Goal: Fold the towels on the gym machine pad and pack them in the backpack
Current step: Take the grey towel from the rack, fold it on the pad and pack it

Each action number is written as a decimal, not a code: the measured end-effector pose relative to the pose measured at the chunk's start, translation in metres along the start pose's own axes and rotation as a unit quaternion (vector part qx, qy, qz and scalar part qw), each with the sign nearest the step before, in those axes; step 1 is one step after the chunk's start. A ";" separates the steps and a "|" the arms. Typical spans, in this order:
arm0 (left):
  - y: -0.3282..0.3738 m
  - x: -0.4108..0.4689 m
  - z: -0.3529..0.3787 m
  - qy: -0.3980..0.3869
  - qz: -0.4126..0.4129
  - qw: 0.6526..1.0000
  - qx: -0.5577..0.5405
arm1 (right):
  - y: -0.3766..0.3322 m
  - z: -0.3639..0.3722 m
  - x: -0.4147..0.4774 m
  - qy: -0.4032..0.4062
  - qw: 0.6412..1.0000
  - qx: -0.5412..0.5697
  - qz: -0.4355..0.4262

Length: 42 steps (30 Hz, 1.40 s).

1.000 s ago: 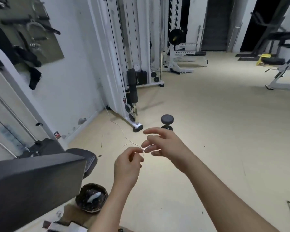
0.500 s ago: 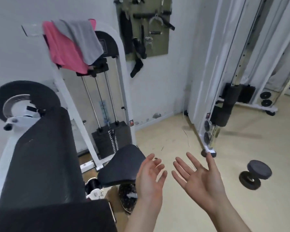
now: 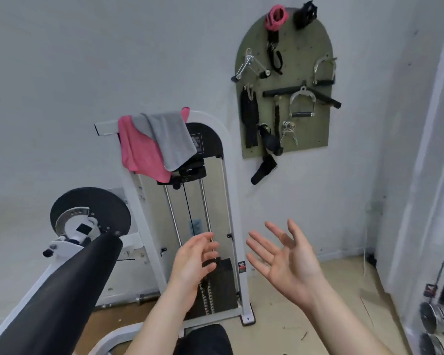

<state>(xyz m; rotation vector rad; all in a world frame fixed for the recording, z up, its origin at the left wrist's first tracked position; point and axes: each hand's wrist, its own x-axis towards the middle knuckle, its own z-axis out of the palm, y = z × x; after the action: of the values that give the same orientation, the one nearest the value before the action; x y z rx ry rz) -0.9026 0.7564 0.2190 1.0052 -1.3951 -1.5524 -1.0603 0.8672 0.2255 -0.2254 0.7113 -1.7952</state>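
Your left hand [image 3: 192, 262] and right hand [image 3: 285, 260] are bare, and both forearms [image 3: 326, 313] run uncovered to the view's lower edge. Blur smears your left fingers [image 3: 204, 238], so finer marks cannot be told.

This is a gym. A white-framed weight-stack machine [image 3: 226, 201] stands against the wall, with a stack of black plates [image 3: 222, 285] at its foot and steel guide rods [image 3: 205, 201] rising above them. A long black pad [image 3: 62, 290] belongs to a machine in the foreground. An olive wall board [image 3: 305, 134] carries cable attachments, among them a metal stirrup handle [image 3: 301, 105]. A pink towel [image 3: 139, 155] and a grey towel [image 3: 169, 139] hang over the machine's frame. Round weights [image 3: 432, 319] sit low at the right edge.
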 end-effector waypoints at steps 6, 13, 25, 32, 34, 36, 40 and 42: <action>0.065 0.132 0.028 0.056 0.097 0.981 0.157 | -0.089 0.063 0.118 -0.066 0.993 -0.096 -0.019; 0.124 0.320 0.019 0.127 0.223 0.897 0.361 | -0.134 0.158 0.274 -0.149 0.957 -0.238 -0.076; 0.198 0.522 0.002 0.297 0.203 0.819 0.447 | -0.140 0.305 0.506 -0.169 0.502 -0.739 -0.417; 0.210 0.533 -0.005 0.311 0.319 0.841 0.306 | -0.131 0.310 0.585 -0.106 0.298 -0.799 -0.512; 0.229 0.523 -0.010 0.289 0.341 0.885 0.128 | -0.123 0.302 0.599 -0.079 0.295 -0.766 -0.566; 0.256 0.510 -0.014 0.256 0.337 0.904 -0.061 | -0.118 0.301 0.605 -0.055 0.286 -0.737 -0.610; 0.303 0.473 -0.014 0.261 0.385 0.885 -0.035 | -0.119 0.302 0.608 -0.054 0.291 -0.738 -0.607; 0.318 0.458 -0.014 0.270 0.416 0.868 -0.005 | -0.120 0.304 0.604 -0.062 0.296 -0.754 -0.583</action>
<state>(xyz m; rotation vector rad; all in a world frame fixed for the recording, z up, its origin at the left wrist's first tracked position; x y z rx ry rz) -1.0385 0.3028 0.5142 0.6104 -1.1639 -0.5710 -1.2176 0.2275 0.4196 -2.7369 2.3232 -1.2965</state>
